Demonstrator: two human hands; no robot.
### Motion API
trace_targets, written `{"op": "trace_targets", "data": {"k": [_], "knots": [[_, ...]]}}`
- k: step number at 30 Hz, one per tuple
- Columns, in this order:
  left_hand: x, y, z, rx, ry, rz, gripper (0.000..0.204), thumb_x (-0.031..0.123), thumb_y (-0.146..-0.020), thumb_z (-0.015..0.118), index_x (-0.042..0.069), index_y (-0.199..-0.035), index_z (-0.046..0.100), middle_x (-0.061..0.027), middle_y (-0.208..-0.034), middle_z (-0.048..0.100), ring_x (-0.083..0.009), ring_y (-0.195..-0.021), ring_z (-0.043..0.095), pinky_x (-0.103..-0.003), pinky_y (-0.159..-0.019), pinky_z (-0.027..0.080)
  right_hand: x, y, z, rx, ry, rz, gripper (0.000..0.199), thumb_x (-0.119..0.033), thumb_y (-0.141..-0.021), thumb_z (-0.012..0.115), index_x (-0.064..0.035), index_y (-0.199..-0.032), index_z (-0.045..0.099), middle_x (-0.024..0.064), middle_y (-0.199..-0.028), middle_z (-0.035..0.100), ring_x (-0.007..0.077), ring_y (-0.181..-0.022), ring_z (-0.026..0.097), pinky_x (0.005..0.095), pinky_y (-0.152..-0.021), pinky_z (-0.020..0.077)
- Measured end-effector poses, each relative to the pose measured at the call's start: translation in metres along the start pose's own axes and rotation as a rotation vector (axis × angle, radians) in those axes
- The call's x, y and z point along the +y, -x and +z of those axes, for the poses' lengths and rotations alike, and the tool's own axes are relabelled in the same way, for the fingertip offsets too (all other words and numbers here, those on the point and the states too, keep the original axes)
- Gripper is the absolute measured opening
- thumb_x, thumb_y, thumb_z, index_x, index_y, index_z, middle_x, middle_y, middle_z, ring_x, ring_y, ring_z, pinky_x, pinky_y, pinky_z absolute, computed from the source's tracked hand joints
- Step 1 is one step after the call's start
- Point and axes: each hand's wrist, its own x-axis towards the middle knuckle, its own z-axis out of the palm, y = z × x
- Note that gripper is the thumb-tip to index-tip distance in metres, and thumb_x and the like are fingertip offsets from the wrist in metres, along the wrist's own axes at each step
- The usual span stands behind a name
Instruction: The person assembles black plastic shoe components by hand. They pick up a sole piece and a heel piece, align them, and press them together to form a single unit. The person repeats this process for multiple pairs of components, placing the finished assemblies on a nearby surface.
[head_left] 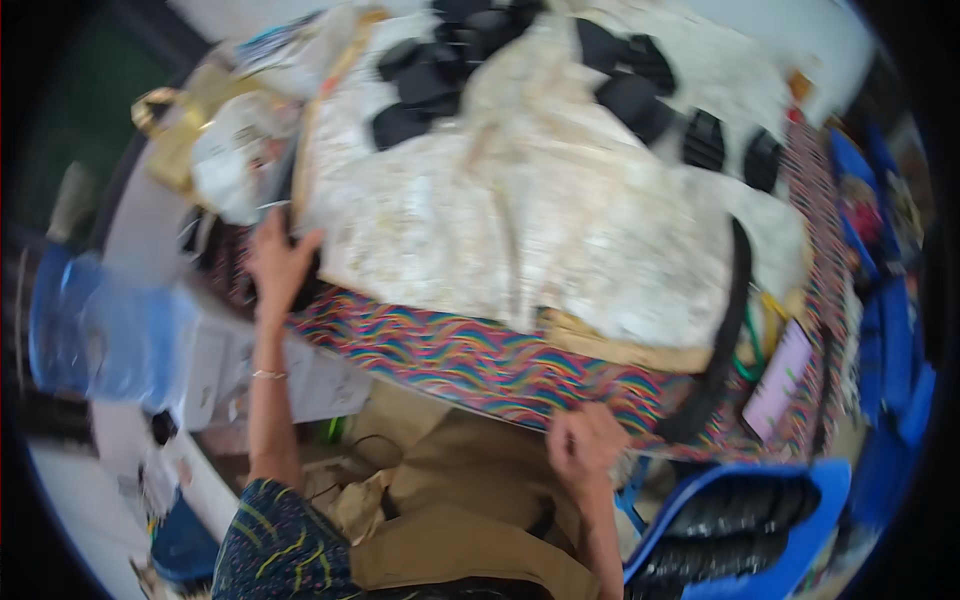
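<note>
My left hand (278, 262) reaches to the left edge of the table, thumb spread away from the fingers. Its fingertips are beside or touching a dark, narrow object (284, 183) next to a white plastic bag (235, 155); blur hides the contact. Loosely curled, my right hand (588, 440) rests by the front edge of the patterned tablecloth (450, 350), with nothing visible in it. A stained white cloth (420, 225) covers most of the table. Across its far part lie several black moulded pieces (425, 90). A long, curved black strip (728, 320) lies to the right.
A pink-lilac phone-shaped object (778, 380) lies near the right front corner. Below it stands a blue crate (835, 490) with black wrapped items. Blue bins (885, 350) line the right. A clear blue water jug (105, 325) and white box (225, 365) are at the left.
</note>
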Motion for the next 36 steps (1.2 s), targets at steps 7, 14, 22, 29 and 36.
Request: {"op": "trace_targets", "data": {"k": [7, 14, 22, 29, 36], "knots": [[0.071, 0.006, -0.058, 0.306, 0.446, 0.129, 0.049, 0.014, -0.088, 0.069, 0.001, -0.131, 0.053, -0.0195, -0.130, 0.053, -0.0329, -0.123, 0.049, -0.040, -0.105, 0.037, 0.001, -0.016, -0.051, 0.271, -0.011, 0.113, 0.014, 0.007, -0.078, 0.067, -0.0016, -0.073, 0.057, 0.0092, -0.064, 0.050, 0.0262, -0.057, 0.053, 0.0377, -0.051, 0.0420], [0.230, 0.049, -0.097, 0.105, 0.996, 0.354, 0.039, -0.001, -0.084, 0.064, -0.002, -0.123, 0.059, -0.0145, -0.126, 0.059, -0.0258, -0.119, 0.055, -0.034, -0.103, 0.039, 0.036, -0.050, -0.085, 0.261, 0.778, 0.443, 0.021, -0.012, -0.088, 0.064, -0.0016, -0.105, 0.058, 0.0145, -0.097, 0.059, 0.0331, -0.080, 0.065, 0.0401, -0.063, 0.0523], [0.367, 0.100, -0.102, -0.395, 1.476, 0.739, 0.033, -0.004, -0.084, 0.063, 0.000, -0.117, 0.062, -0.0168, -0.114, 0.063, -0.0318, -0.105, 0.063, -0.035, -0.088, 0.050, 0.052, -0.053, -0.077, 0.179, 0.853, 0.646, 0.022, -0.019, -0.090, 0.062, -0.0022, -0.104, 0.056, 0.0166, -0.102, 0.057, 0.0352, -0.080, 0.065, 0.0438, -0.061, 0.0535], [0.424, 0.116, -0.068, -0.606, 1.516, 0.767, 0.030, -0.005, -0.085, 0.058, -0.001, -0.114, 0.063, -0.0170, -0.110, 0.065, -0.0304, -0.102, 0.064, -0.034, -0.087, 0.049, 0.065, -0.045, -0.075, 0.251, 0.835, 0.514, 0.017, -0.019, -0.091, 0.059, -0.0030, -0.091, 0.053, 0.0133, -0.095, 0.053, 0.0324, -0.068, 0.064, 0.0405, -0.053, 0.0535], [0.453, 0.124, -0.027, -0.489, 1.433, 0.815, 0.036, -0.012, -0.077, 0.056, 0.000, -0.110, 0.065, -0.0161, -0.108, 0.064, -0.0331, -0.101, 0.063, -0.036, -0.085, 0.051, 0.068, -0.041, -0.080, 0.283, 0.708, 0.550, 0.012, -0.011, -0.088, 0.062, 0.0001, -0.093, 0.063, 0.0156, -0.091, 0.059, 0.0343, -0.076, 0.063, 0.0434, -0.061, 0.0498]]}}
